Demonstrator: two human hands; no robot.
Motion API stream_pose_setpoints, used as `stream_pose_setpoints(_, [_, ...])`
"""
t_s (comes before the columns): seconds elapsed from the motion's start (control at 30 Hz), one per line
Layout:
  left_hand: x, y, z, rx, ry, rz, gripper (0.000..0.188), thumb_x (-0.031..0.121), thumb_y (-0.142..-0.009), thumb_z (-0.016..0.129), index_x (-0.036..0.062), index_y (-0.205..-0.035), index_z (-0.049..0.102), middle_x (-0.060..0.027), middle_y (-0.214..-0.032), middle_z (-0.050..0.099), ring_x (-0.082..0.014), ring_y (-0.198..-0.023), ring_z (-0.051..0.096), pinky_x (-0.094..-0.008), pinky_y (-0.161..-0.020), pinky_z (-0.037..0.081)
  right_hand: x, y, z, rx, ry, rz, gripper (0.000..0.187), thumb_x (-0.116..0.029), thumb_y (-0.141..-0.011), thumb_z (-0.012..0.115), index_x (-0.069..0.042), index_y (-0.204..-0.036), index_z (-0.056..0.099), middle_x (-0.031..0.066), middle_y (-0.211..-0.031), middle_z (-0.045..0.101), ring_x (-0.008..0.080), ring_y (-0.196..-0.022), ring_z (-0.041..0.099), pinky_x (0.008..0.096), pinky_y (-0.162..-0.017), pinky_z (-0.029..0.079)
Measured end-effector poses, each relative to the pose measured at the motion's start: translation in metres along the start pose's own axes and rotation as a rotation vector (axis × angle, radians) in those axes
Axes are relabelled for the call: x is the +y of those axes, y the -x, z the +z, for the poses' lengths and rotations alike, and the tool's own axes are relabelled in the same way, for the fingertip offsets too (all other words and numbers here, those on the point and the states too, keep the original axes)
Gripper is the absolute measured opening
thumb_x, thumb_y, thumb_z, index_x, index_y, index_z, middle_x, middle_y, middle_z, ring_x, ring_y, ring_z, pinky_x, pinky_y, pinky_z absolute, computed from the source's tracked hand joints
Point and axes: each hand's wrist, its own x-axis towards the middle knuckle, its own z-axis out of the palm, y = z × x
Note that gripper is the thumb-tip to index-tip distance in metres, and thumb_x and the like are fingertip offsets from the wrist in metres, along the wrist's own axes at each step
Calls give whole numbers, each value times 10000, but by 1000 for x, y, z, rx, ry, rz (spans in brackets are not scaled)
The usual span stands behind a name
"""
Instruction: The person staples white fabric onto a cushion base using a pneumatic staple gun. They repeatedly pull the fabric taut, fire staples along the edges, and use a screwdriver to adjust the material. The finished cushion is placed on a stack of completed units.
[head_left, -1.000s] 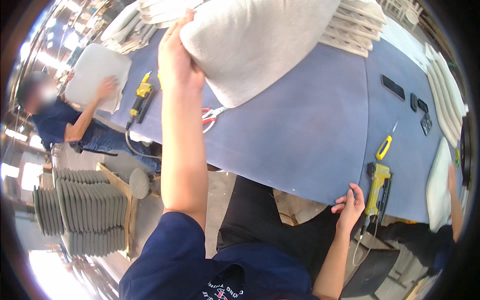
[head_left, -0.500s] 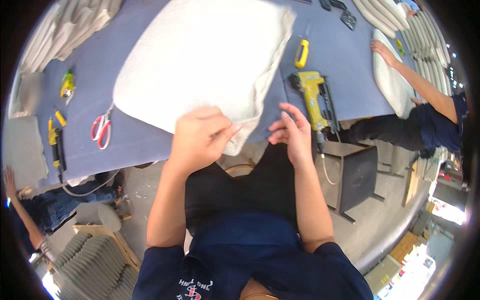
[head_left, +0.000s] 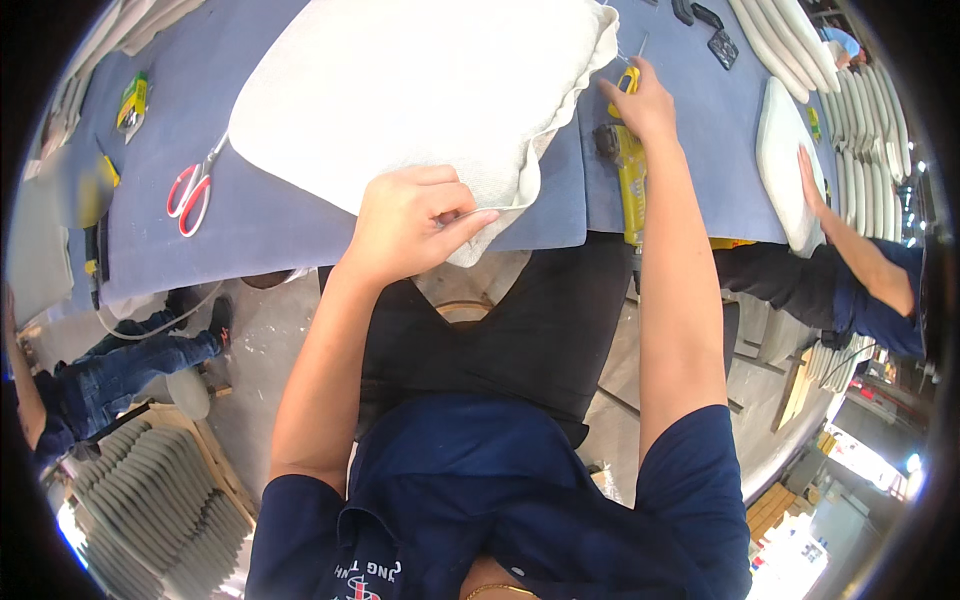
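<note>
A large pale, rounded cushion panel [head_left: 400, 90] lies on the blue-grey table, its loose fabric edge [head_left: 528, 180] gathered and wavy along the right side. My left hand [head_left: 415, 220] pinches that edge at the near corner between thumb and fingers. Beyond the yellow staple gun [head_left: 630, 180], my right hand [head_left: 642, 100] is at a yellow-handled screwdriver [head_left: 628, 80], thumb and fingers apart on either side of the handle. Whether they press on it is hard to see. My right forearm covers part of the staple gun.
Red-and-white scissors [head_left: 190, 192] and a yellow-green packet [head_left: 131, 103] lie left on the table [head_left: 290, 225]. At right, a co-worker's hand [head_left: 810, 180] rests on another pale panel [head_left: 785, 150]. Stacked panels [head_left: 165, 490] stand lower left. Black parts [head_left: 720, 45] lie at the far right.
My right hand has moved from beside the near corner, forward and right, to the screwdriver. My left hand keeps its pinch on the fabric edge. The whole view has shifted slightly.
</note>
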Motion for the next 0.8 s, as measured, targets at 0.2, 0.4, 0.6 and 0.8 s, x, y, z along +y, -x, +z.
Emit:
stream_pose_setpoints(0.2, [-4, 5, 4, 56, 54, 20, 278, 217, -922, 954, 103, -749, 769, -16, -706, 658, -201, -614, 641, -364, -563, 479, 21, 11, -41, -201, -1304, 310, 661, -260, -1093, 760, 1, -1658, 536, 171, -1357, 781, 284, -1115, 776, 415, -984, 646])
stream_pose_setpoints(0.4, [-2, 5, 6, 145, 50, 94, 259, 182, -887, 961, 97, -744, 762, -24, -702, 654, -221, -604, 630, -369, -550, 466, 6, 245, -101, -112, -1146, 252, 431, -125, -1154, 684, -50, -1562, 570, 113, -1153, 775, 92, -710, 628, 224, -525, 452])
stream_pose_setpoints(0.6, [3, 6, 12, 214, -11, 102, 233, 134, -857, 964, 85, -749, 763, -41, -692, 648, -229, -594, 615, -364, -543, 452, 5, 385, -120, -274, -979, 328, 338, 16, -1051, 800, -11, -1364, 679, 158, -1167, 840, 126, -844, 755, 263, -739, 600])
stream_pose_setpoints(0.8, [4, 3, 15, 227, 4, 120, 207, 72, -846, 970, 51, -777, 776, -53, -713, 680, -197, -598, 615, -336, -547, 446, -49, 386, -134, -276, -521, 68, 319, -32, -938, 937, -10, -1241, 840, 125, -1164, 883, 197, -1044, 861, 321, -936, 663])
